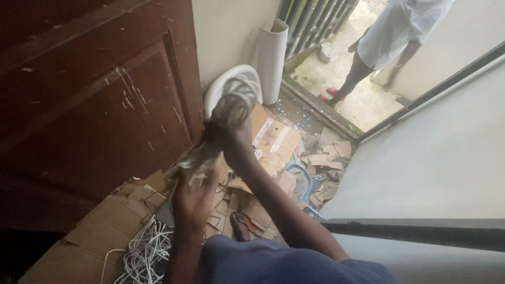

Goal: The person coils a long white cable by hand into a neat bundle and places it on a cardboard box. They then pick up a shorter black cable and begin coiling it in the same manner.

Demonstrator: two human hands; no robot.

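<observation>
1. Right hand [227,131] clenched around upper end of a blurred grey cable bundle [223,123], just beside the brown door [94,105].
2. Left hand [192,197] gripping bundle's lower end, above cardboard scraps [110,221].

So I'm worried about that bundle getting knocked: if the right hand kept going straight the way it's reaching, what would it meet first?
Probably the white basin leaning against the wall. The right hand, gripping the blurred bundle of cable, reaches up and away toward it, with the white pedestal further right. Depth is unclear.
</observation>
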